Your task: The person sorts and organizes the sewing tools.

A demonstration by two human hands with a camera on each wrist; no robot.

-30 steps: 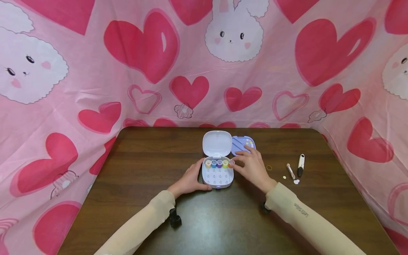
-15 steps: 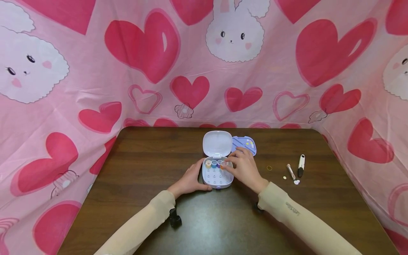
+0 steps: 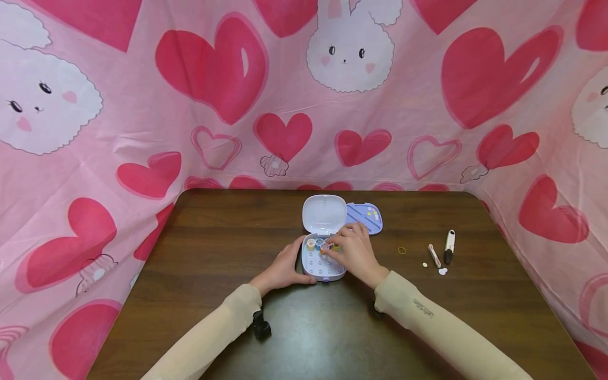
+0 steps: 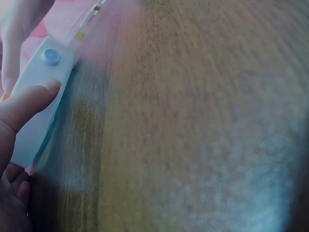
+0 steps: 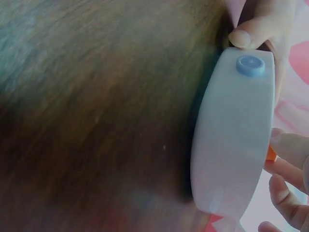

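Fingers of the right hand [image 3: 357, 252] are pinched round an orange pot [image 3: 324, 249] over the open white case [image 5: 231, 135], whose left side is gripped by the left hand [image 3: 282, 269]; a blue tray [image 3: 357, 212] is set beside its lid [image 3: 324, 212].

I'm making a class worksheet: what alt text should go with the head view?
A person's right hand pinches a small orange piece at an open white box, while the left hand grips the box's side. A blue tray lies beyond the right hand; a white tool lies farther right on the brown table.
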